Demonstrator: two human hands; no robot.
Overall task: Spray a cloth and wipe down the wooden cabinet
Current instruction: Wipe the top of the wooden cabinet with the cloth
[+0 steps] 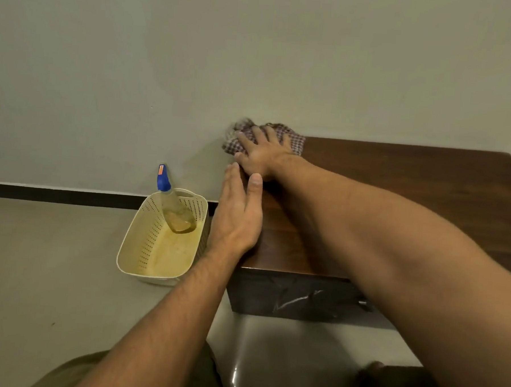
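Note:
A low dark wooden cabinet (411,195) stands against the wall on the right. My right hand (265,155) presses a checked red and white cloth (295,139) flat onto the cabinet top at its far left corner, by the wall. The cloth's left end is blurred. My left hand (238,213) rests flat on the cabinet's left edge, fingers together, holding nothing. A clear spray bottle (173,206) with a blue head leans inside a cream basket on the floor, left of the cabinet.
The cream perforated plastic basket (145,246) sits on the grey floor, close to the cabinet's left side. A plain wall with a dark skirting strip (56,194) runs behind. My knees show at the bottom edge.

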